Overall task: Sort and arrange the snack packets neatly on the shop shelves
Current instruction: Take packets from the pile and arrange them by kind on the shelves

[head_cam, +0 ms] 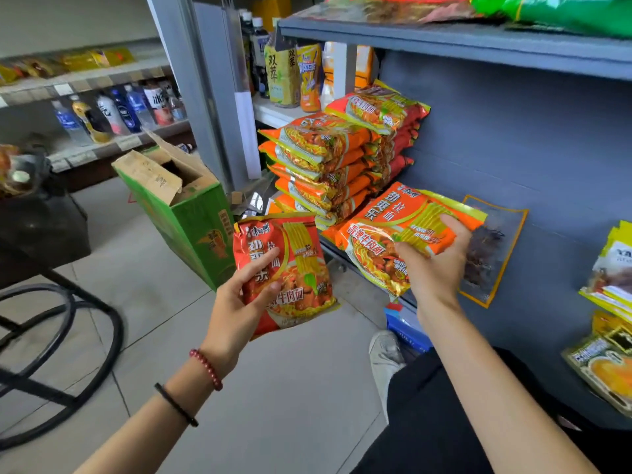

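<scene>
Knee (444, 405) in black trousers at bottom right, grey shoe (384, 350) on the tiled floor past it. Both my forearms reach forward. Left wrist has a red bead bracelet (207, 367) and a black band (176, 403).

Left hand (239, 302) grasps a red packet (297, 268) by its left edge, digits across the printed front. It's upright and off the shelf, over the floor, just in front of a green box (191, 213) with open flaps.

Right hand (434, 265) grasps an orange packet (393, 227), thumb on the front and fingers curled over its far edge. The packet is tilted at the lower shelf's front edge, just beside the foot of the stack (325, 159) of matching orange packets. It partly covers a clear packet (489, 254) with dark contents lying on the shelf floor.

More yellow packets (612, 268) sit far right. The upper shelf (478, 42) carries green and brown bags. Bottles (287, 73) stand behind the stack. Black metal frame (68, 319) at left.
</scene>
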